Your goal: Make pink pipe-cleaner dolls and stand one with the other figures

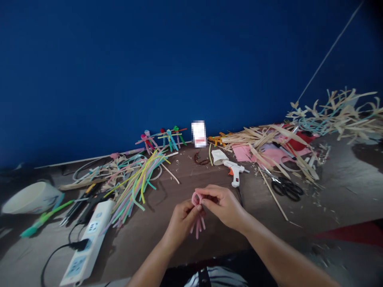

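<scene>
Between my two hands is a pink pipe cleaner (197, 230), bent into a small loop at the top with several ends hanging below. My left hand (183, 217) pinches it under the loop between thumb and fingers. The fingertips of my right hand (220, 203) are closed on the right side of the loop. Just beyond my right hand lies a white glue gun (236, 173) with an orange trigger. To the left spreads a bundle of pastel pipe cleaners (140, 179).
A white power strip (89, 239) with a black plug and a white bowl (31, 197) are at left. Small pipe-cleaner figures (170, 139) lean on the blue wall. Black scissors (287, 188), a thin stick (273, 195) and dried pale strips (263, 139) lie at right.
</scene>
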